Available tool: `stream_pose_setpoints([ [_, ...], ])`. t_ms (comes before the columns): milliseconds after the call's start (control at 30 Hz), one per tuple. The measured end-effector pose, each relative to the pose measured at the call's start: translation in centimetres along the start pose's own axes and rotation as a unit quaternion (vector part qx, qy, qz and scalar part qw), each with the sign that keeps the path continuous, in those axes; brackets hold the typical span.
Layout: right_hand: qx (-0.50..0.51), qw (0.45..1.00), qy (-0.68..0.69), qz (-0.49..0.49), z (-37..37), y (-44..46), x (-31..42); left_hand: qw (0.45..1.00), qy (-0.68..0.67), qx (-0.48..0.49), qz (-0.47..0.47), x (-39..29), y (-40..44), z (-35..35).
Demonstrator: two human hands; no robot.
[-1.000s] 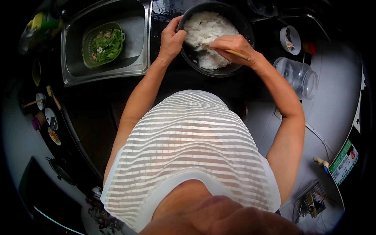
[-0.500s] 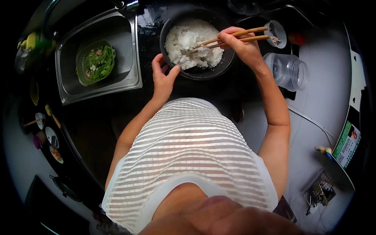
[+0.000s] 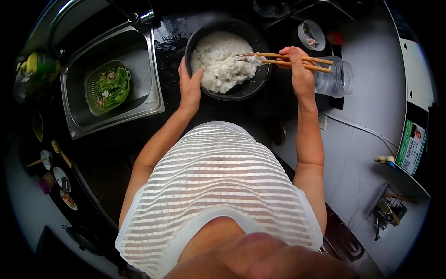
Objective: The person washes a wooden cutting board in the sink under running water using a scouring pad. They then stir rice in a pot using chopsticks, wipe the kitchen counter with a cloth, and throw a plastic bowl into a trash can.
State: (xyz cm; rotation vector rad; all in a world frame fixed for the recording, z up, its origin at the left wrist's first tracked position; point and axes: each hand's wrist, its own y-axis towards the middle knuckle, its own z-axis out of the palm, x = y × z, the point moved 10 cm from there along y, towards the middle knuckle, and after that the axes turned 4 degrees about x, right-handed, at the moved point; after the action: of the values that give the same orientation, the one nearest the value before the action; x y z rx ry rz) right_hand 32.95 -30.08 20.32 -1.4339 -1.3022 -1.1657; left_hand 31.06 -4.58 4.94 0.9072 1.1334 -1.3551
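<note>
The rice (image 3: 223, 58), parted by a dark gap a second ago, now heaps in one mound inside the dark pot (image 3: 251, 86), which suggests it is being turned and loosened. The right hand (image 3: 299, 74), closed round two wooden chopsticks (image 3: 270, 61), has the rice at its nine o'clock. The left hand (image 3: 189, 90) grips the pot's rim, rice at its two o'clock.
</note>
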Motion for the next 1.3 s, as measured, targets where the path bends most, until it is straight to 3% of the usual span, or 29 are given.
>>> stream_pose_setpoints([
  [100,-0.009,1.000,-0.028,-0.004,-0.2,-0.2,-0.4,0.998,-0.020,0.030,-0.051,-0.2,-2.2,0.8],
  [200,-0.021,0.998,-0.057,-0.011,-0.2,0.1,-0.7,0.998,0.037,0.036,-0.021,-0.9,-0.6,0.2],
  [500,-0.072,0.993,0.057,-0.071,1.9,2.6,-3.0,0.999,0.017,0.046,-0.017,0.0,2.2,1.3],
  [600,-0.066,0.996,0.012,-0.061,2.7,4.0,-4.7,0.998,0.048,0.049,0.004,-0.7,2.1,1.3],
  [733,-0.070,0.995,0.074,0.012,4.0,5.5,-7.0,0.996,0.071,0.052,0.016,-1.7,2.1,1.5],
  [967,-0.002,0.994,0.025,0.106,6.9,7.7,-9.4,0.993,0.095,0.042,0.060,-2.5,2.3,1.5],
  [1100,0.055,0.992,-0.049,0.107,8.9,8.5,-9.0,0.994,0.081,0.038,0.058,-2.5,2.7,1.5],
  [1300,0.117,0.983,-0.034,0.140,9.8,8.8,-9.3,0.996,0.056,0.026,0.068,-2.5,2.9,1.4],
])
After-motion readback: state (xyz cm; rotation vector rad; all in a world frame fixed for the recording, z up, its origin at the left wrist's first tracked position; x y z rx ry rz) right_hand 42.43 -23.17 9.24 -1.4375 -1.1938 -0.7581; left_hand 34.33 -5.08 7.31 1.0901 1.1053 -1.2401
